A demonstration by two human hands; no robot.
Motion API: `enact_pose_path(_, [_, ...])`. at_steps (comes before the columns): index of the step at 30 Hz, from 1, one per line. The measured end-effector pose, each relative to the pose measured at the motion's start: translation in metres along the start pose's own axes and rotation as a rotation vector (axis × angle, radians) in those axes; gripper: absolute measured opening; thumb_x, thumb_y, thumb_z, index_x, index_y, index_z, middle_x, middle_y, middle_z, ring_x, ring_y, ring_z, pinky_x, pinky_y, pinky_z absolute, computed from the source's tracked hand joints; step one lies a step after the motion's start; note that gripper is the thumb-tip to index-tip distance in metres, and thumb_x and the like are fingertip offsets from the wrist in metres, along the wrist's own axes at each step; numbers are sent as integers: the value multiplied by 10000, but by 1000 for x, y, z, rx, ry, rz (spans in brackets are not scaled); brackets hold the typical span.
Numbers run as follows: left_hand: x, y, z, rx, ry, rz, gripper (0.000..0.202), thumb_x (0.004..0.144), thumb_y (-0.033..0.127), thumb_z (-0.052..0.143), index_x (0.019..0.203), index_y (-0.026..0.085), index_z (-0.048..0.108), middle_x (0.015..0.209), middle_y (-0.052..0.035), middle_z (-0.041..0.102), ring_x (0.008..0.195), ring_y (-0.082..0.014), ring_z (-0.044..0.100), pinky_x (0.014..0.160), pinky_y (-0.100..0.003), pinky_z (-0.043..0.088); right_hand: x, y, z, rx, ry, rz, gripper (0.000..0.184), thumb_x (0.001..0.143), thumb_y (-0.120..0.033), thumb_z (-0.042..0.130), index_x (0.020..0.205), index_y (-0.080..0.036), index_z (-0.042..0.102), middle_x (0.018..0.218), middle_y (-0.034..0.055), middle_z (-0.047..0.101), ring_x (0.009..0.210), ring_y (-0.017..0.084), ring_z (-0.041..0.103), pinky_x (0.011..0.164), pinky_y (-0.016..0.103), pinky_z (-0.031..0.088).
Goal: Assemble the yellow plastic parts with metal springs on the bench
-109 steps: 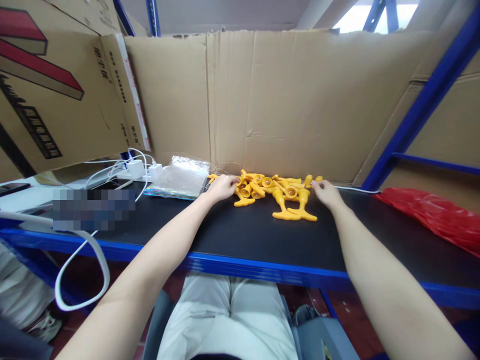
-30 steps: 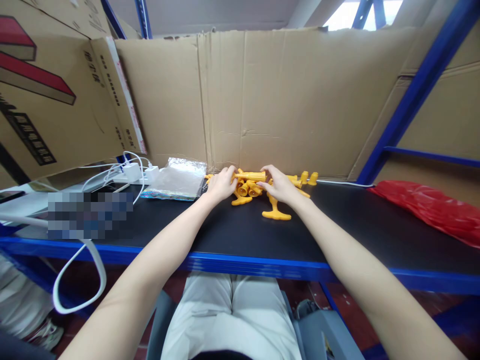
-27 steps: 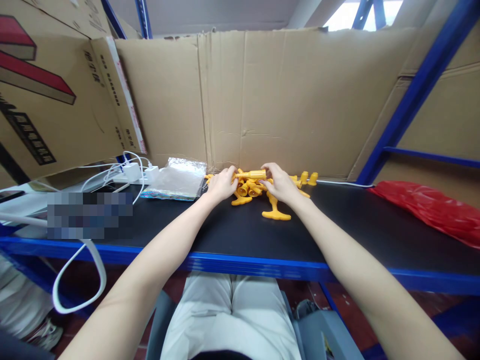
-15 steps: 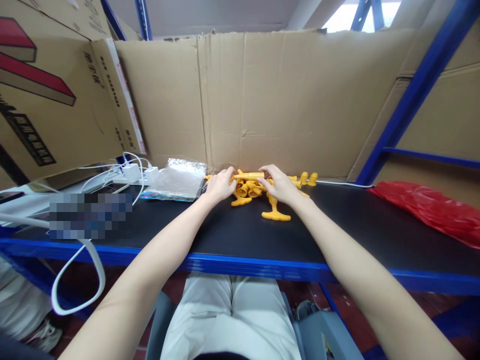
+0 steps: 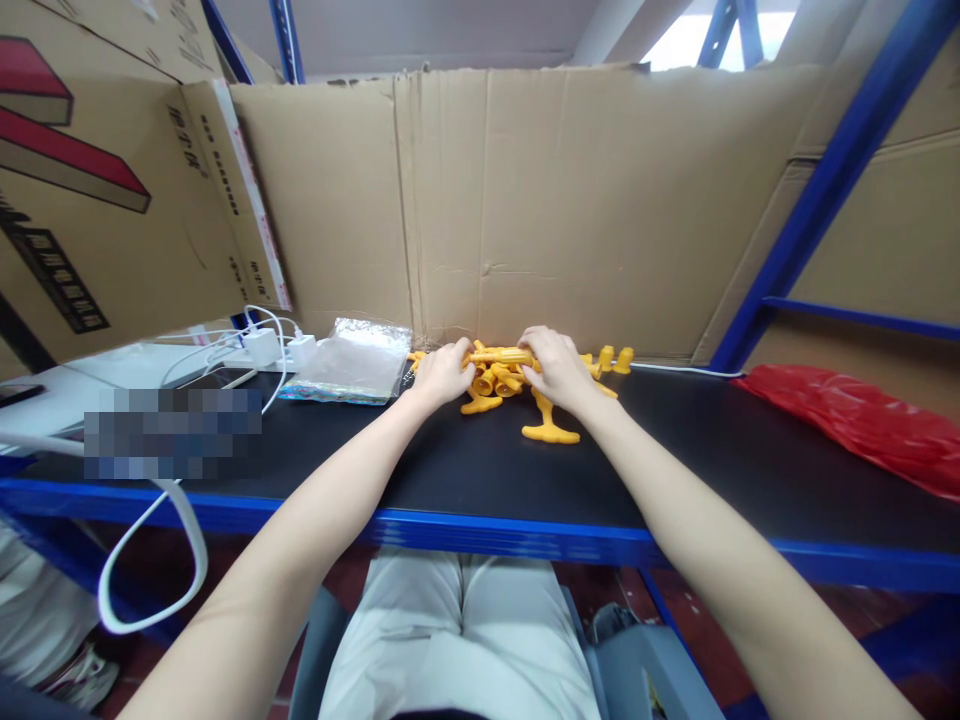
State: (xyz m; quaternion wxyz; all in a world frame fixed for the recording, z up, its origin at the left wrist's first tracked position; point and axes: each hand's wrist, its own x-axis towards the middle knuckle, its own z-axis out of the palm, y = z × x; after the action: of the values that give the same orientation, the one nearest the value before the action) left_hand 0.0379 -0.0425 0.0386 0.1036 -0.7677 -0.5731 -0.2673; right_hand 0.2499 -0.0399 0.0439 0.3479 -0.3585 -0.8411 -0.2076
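A heap of yellow plastic parts (image 5: 496,381) lies on the black shelf top (image 5: 465,460) against the cardboard backing. My left hand (image 5: 442,371) and my right hand (image 5: 553,368) are both closed on the ends of one yellow tube-shaped part (image 5: 501,355), held level just above the heap. One yellow part with a flat foot (image 5: 550,426) lies alone in front of my right hand. A few small yellow parts (image 5: 615,357) stand to the right of it.
A clear and foil plastic bag (image 5: 349,362) lies left of the heap. White chargers and cables (image 5: 262,346) sit further left, with a cable loop hanging off the blue shelf edge (image 5: 480,533). A red plastic bag (image 5: 855,425) lies at the right. Cardboard (image 5: 570,200) walls the back.
Since 3.6 s ago my hands came together from the sides of the heap and took up one yellow tube part. Over the last second they hold it almost still.
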Motion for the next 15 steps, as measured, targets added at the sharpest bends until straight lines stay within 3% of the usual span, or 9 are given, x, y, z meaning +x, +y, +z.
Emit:
enact_pose_path(5, [0, -4, 1, 1, 7, 3, 255, 825, 274, 453, 1065, 239, 531, 1009, -73, 656, 914, -238, 626, 760, -340, 458, -3, 3, 5, 92, -78, -4, 242, 839, -242, 498, 1072, -180, 519, 1016, 114, 604, 950, 255, 554, 819, 397, 401])
enact_pose_path(15, [0, -1, 3, -9, 4, 9, 256, 828, 295, 466, 1067, 249, 546, 1020, -77, 657, 943, -253, 624, 766, -348, 459, -5, 2, 6, -110, -170, 6, 207, 818, -240, 537, 1012, -174, 567, 1023, 118, 591, 966, 276, 523, 807, 411, 381])
